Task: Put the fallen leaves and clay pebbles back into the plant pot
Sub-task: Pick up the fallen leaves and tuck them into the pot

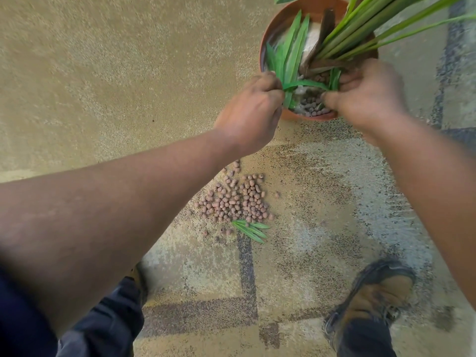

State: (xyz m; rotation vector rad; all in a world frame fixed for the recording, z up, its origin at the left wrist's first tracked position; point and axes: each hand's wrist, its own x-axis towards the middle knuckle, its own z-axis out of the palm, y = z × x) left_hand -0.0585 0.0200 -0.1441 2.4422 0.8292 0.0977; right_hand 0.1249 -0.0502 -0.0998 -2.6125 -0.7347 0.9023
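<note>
Floor: speckled tan floor (103,73) with dark worn strips fills the frame.
Plant pot: terracotta plant pot (278,24) at upper right, holding green stalks, loose leaves and some pebbles.
Left hand: left hand (251,114) at the pot's near rim, grip pinched on a green leaf (306,84) arching across the pot.
Right hand: right hand (365,96) over the pot's near right side, fingers curled at the same leaf's far end; whether they grasp it is unclear.
Clay pebbles: clay pebbles (237,199) heaped on the floor at centre frame.
Fallen leaves: fallen leaves (251,229) lying just below the heap.
Shoe: brown shoe (373,297) at lower right.
</note>
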